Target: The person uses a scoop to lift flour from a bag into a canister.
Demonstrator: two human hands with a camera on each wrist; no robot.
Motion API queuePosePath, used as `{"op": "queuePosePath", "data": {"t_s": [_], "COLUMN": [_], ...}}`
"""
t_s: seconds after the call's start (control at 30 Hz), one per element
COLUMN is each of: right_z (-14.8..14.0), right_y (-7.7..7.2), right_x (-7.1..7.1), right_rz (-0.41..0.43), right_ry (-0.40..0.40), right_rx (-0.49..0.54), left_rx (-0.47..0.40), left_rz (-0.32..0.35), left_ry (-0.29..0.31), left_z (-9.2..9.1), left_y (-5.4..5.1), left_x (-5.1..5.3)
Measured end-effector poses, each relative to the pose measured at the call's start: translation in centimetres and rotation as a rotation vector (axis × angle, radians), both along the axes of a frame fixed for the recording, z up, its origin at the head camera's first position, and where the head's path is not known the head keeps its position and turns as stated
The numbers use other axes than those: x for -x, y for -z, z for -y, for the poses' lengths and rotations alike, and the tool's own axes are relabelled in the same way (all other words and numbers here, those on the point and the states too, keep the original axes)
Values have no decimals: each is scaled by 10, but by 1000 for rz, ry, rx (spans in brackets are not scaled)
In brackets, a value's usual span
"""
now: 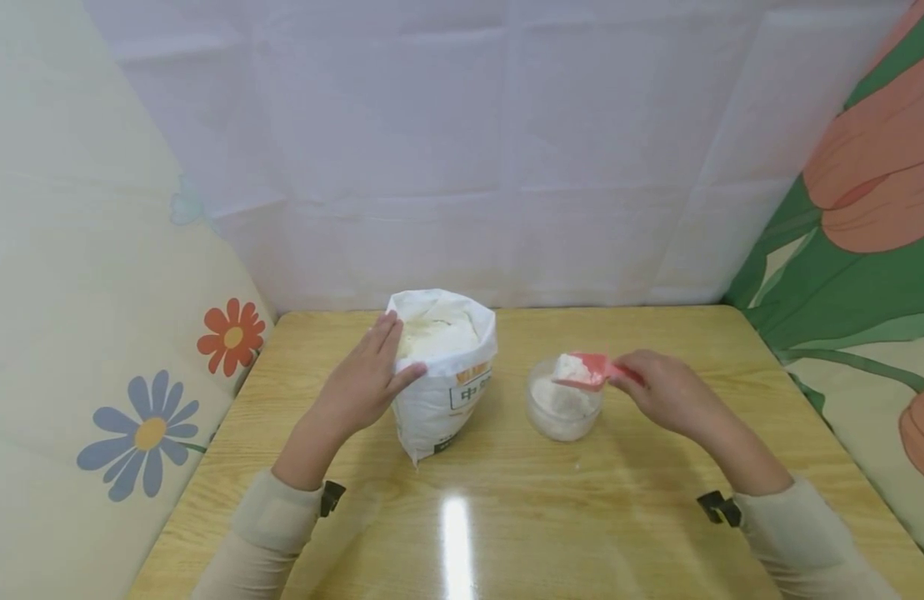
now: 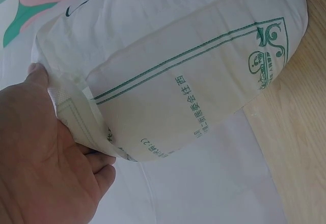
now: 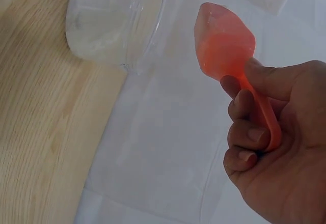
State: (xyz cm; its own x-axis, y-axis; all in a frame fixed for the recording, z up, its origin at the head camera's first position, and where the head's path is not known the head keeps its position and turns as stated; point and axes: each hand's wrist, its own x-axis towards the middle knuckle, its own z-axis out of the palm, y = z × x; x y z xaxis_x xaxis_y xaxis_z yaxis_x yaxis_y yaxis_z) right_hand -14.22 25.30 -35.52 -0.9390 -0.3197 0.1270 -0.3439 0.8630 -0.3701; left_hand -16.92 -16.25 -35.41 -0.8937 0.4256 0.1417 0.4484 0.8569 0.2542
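Observation:
My left hand (image 1: 362, 375) grips the rim at the left side of a white flour bag (image 1: 439, 408), which stands upright and open on the table. White flour (image 1: 442, 333) shows inside it. In the left wrist view, the bag's printed side (image 2: 168, 91) has green lines and lettering, and the fingers (image 2: 104, 175) lie at its folded edge. My right hand (image 1: 667, 392) holds a red scoop (image 3: 224, 46) by its handle. The scoop carries white flour and is above a clear round jar (image 1: 562, 421) that has flour in it.
The wooden table (image 1: 551, 517) carries the bag on the left and the jar to its right. A pale cloth (image 1: 462, 167) hangs behind the table. Flower-patterned cloths (image 1: 150, 433) hang at both sides.

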Motion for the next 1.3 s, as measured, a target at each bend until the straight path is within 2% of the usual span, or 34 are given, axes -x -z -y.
{"op": "queuePosePath", "data": {"t_s": [0.37,0.57,0.73,0.9,1.1,1.3], "right_z": [6,11,15,19,27,31], "right_y": [-5,-7,-10,-14,-24,-32], "right_x": [6,9,9,11,15,16], "right_rz": [32,-10,-42,-49,11,12], "right_ry": [-64,-148,-182,-199,-195,-191], "right_rx": [-109,-192,-236,-323,-438,-490], "left_rx": [2,12,16,16,13,4], "left_rz": [13,17,13,22,18,1], "left_ry": [-7,-8,-5,-8,-7,6], "left_z": [0,0,0,0,0,-1], "left_y": [1,1,0,0,0,-1], "left_x": [1,2,1,1,1,1]}}
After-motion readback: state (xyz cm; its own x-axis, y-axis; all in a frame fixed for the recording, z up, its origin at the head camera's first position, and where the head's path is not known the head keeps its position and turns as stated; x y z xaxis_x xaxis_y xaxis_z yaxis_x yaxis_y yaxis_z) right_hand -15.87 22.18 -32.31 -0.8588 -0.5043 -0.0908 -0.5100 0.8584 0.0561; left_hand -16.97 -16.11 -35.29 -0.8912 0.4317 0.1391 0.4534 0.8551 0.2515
